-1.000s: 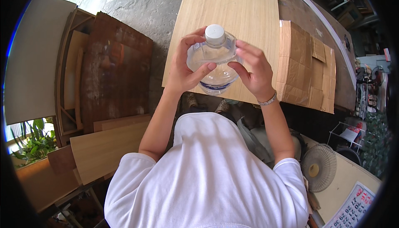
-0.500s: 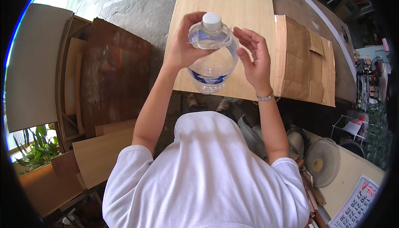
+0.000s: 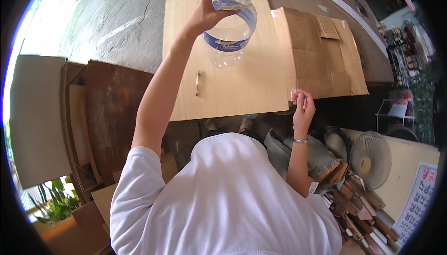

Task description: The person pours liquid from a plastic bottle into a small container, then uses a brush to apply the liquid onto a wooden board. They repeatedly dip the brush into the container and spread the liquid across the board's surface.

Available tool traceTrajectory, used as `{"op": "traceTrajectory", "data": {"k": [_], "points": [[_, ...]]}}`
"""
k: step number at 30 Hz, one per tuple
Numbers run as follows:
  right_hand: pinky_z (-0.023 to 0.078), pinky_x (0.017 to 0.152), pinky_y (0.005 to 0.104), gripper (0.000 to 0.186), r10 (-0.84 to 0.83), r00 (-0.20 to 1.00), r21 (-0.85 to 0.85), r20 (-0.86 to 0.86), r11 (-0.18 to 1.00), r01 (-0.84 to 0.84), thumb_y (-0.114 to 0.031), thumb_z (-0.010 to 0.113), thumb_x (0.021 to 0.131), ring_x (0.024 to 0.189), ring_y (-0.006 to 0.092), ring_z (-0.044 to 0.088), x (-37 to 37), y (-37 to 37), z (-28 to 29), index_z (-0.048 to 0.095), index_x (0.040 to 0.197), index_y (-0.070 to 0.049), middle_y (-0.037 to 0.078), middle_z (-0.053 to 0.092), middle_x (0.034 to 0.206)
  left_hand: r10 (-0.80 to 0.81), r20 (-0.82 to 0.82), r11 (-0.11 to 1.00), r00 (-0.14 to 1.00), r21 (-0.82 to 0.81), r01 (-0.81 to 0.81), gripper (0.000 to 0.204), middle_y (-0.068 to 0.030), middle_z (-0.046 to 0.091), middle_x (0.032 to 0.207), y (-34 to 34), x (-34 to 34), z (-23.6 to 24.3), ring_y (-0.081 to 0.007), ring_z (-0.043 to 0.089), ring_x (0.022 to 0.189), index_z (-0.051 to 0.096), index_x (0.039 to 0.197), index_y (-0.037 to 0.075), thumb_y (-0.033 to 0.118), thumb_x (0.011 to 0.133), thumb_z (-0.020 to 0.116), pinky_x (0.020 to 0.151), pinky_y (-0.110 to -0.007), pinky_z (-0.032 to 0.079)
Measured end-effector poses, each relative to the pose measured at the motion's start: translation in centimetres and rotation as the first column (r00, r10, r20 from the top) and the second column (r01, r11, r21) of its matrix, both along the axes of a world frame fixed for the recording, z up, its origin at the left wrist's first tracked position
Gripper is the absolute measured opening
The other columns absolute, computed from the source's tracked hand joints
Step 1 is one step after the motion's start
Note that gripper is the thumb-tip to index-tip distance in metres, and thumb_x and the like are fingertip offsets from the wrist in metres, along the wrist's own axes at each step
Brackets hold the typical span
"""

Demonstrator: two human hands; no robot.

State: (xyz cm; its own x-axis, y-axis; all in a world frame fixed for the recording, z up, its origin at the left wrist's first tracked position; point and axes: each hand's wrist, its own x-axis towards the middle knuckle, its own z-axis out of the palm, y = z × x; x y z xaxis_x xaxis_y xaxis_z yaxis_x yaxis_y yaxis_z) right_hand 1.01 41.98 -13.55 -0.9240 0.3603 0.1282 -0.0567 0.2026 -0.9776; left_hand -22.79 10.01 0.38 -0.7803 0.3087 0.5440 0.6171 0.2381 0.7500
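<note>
My left hand [image 3: 208,10] is closed around the neck and carrying handle of a large clear plastic water bottle [image 3: 228,41]. The bottle has a white cap and a blue label band, and looks empty. Its base is over the pale wooden board [image 3: 251,90]; whether it rests there I cannot tell. A small slim object [image 3: 198,83], light with a darker end, lies on the board. My right hand [image 3: 302,105], with a metal-banded watch at the wrist, is apart from the bottle at the board's near right corner. Its fingers are curled together by a clear, shiny bit, too small to name.
A flattened cardboard sheet [image 3: 321,52] lies along the board's right side. Dark wooden panels [image 3: 111,110] stand to the left. Toward the lower right are a fan [image 3: 371,159] and a pile of wood offcuts [image 3: 358,204]. Concrete floor [image 3: 125,27] stretches away at far left.
My left hand has moved the bottle farther away from me. The right hand has left the bottle's side, come down to the board's near right corner and curled its fingers.
</note>
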Motion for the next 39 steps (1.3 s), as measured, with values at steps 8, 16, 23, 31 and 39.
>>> {"op": "traceTrajectory", "data": {"k": [8,16,23,31,39], "points": [[0.049,0.07,0.0243,0.023,-0.217,0.973,-0.011,0.082,0.976,0.218,-0.021,0.053,0.106,0.08,0.0109,0.064,5.5,6.8,-2.5,0.065,0.111,-0.001,0.006,0.071,0.095,-0.118,-0.284,0.981,0.952,-0.184,0.066,0.079,-0.0134,0.058,0.133,12.0,-7.5,-0.5,-0.0257,0.054,0.127,0.041,0.143,0.008,0.013,0.078,0.086,0.107,-0.04,0.043],[0.051,0.067,0.0254,0.02,-0.134,0.974,0.157,0.182,0.982,0.106,-0.019,0.056,0.105,0.072,0.011,0.063,6.8,9.1,-3.1,0.064,0.109,-0.002,0.006,0.068,0.083,-0.078,-0.177,0.99,0.981,-0.129,0.055,0.079,-0.0118,0.061,0.133,14.8,-9.4,-3.6,-0.0347,0.052,0.128,0.047,0.141,0.011,0.025,0.075,0.089,0.108,-0.046,0.041],[0.051,0.062,0.0305,0.021,-0.034,0.972,0.336,0.233,0.941,-0.048,-0.021,0.063,0.1,0.067,0.017,0.06,3.4,8.3,-5.3,0.063,0.109,-0.002,0.007,0.063,0.079,0.054,-0.273,0.943,0.96,-0.303,-0.14,0.083,-0.0116,0.053,0.144,9.7,-8.9,-3.7,-0.0318,0.048,0.135,0.049,0.146,0.014,0.022,0.074,0.089,0.113,-0.044,0.039],[0.045,0.085,0.0445,0.053,0.068,0.977,0.937,0.201,0.277,-0.212,-0.027,0.079,0.081,0.101,0.0282,0.056,-3.4,5.8,-10.4,0.058,0.128,-0.016,0.008,0.056,0.108,0.086,-0.062,0.954,0.994,-0.281,-0.1,0.101,-0.016,0.042,0.154,6.2,-5.8,-4.3,-0.0365,0.036,0.144,0.04,0.153,0.015,0.046,0.071,0.089,0.119,-0.049,0.032],[0.044,0.083,0.0421,0.05,0.018,0.979,0.973,0.205,0.102,-0.206,-0.041,0.073,0.085,0.096,0.0254,0.055,-7.4,9.0,-14.0,0.058,0.129,-0.023,0.005,0.056,0.105,0.334,0.659,0.862,0.674,0.077,-0.502,0.062,-0.0111,0.054,0.133,3.8,5.5,-16.3,-0.0206,0.055,0.118,0.048,0.14,0.007,0.034,0.092,0.076,0.098,-0.037,0.049]]}}
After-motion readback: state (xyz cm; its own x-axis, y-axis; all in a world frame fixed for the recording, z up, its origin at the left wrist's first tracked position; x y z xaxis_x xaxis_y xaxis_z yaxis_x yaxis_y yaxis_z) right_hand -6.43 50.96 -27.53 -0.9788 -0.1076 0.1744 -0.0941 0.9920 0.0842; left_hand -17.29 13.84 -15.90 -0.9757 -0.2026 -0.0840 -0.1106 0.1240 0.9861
